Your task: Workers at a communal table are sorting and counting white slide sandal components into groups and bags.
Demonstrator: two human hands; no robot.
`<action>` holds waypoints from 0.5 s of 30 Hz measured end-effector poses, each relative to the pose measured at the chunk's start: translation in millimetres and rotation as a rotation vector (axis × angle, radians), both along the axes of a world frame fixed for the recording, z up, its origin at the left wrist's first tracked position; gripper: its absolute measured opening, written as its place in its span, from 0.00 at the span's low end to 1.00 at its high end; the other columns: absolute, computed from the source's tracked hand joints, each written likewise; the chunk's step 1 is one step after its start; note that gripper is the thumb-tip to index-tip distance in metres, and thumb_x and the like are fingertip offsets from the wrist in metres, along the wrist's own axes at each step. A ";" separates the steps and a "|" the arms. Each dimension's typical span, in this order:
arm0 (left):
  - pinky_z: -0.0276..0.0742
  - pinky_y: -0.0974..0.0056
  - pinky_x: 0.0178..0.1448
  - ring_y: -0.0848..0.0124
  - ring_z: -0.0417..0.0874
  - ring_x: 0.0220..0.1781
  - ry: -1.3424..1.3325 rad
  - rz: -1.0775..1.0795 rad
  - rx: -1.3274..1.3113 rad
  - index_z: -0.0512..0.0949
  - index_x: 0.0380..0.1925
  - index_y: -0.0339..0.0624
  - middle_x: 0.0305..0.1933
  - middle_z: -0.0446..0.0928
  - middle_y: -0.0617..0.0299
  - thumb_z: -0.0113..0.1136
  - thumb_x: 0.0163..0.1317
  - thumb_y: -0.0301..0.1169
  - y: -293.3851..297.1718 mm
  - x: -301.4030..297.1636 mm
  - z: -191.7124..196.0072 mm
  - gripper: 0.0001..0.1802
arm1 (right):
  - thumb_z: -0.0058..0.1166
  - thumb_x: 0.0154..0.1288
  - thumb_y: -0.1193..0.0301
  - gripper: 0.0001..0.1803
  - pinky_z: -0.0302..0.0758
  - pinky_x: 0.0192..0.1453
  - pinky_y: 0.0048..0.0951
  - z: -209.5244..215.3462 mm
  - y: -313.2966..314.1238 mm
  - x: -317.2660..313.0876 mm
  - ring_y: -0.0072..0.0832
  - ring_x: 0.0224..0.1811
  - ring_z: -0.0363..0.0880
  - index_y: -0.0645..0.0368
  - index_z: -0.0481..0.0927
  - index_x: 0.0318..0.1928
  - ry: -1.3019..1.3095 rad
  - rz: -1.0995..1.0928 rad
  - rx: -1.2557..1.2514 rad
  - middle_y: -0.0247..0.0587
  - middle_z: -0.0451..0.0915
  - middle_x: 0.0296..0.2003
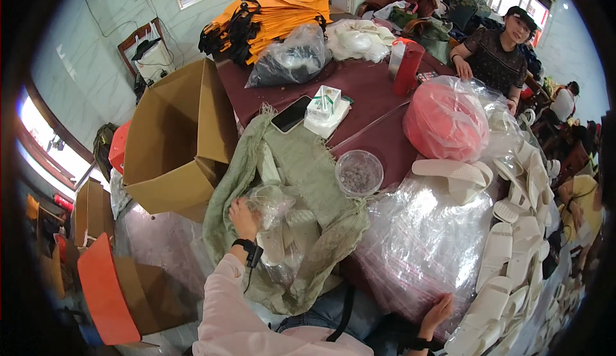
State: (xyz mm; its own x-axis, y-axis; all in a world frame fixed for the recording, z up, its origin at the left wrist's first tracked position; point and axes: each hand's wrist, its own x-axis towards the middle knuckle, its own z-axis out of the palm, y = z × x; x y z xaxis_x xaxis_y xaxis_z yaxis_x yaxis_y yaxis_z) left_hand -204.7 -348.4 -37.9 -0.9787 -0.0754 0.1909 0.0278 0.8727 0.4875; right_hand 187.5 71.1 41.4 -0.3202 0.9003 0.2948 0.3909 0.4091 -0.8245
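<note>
My left hand is closed at the crumpled end of a clear plastic bag. White slippers show through the plastic, lying in a spread green woven sack in front of me. My right hand is at the near right edge of a stack of clear plastic bags, its fingers loosely curved and apart, with nothing visible in them. A loose white slipper lies across the far end of that stack. More white slippers are piled in rows along the right side.
An open cardboard box stands left of the sack. On the dark red table are a phone, a tissue pack, a round clear tub, a pink bagged bundle and orange bags. A person is across the table.
</note>
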 end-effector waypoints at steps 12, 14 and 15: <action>0.39 0.38 0.71 0.47 0.41 0.75 -0.672 0.486 0.159 0.32 0.71 0.52 0.74 0.37 0.41 0.65 0.42 0.64 -29.1 -19.5 -15.3 0.67 | 0.34 0.75 0.62 0.25 0.56 0.22 0.26 -2.9 3.3 4.9 0.21 0.17 0.59 0.61 0.66 0.20 -0.025 0.006 0.023 0.33 0.63 0.15; 0.50 0.50 0.71 0.51 0.51 0.73 -0.546 0.204 0.526 0.38 0.71 0.46 0.72 0.46 0.41 0.63 0.44 0.64 -50.1 -21.3 -34.2 0.64 | 0.34 0.75 0.61 0.25 0.55 0.22 0.26 -6.8 3.7 2.8 0.21 0.17 0.59 0.61 0.66 0.20 -0.038 0.002 0.015 0.33 0.63 0.15; 0.50 0.50 0.71 0.51 0.51 0.73 -0.541 0.199 0.532 0.38 0.71 0.46 0.72 0.46 0.41 0.63 0.44 0.64 -60.1 -23.3 -48.3 0.64 | 0.34 0.75 0.61 0.26 0.55 0.22 0.26 -1.7 1.3 0.7 0.21 0.17 0.59 0.61 0.66 0.20 -0.017 0.008 0.010 0.33 0.63 0.14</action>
State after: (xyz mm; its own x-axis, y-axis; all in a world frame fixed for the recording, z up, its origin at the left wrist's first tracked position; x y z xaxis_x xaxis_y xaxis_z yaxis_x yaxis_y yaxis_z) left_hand -227.9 -408.4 -86.2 -0.8839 -0.2066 -0.4195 -0.4651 0.4817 0.7427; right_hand 188.2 72.4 39.7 -0.3322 0.8949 0.2981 0.4014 0.4201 -0.8139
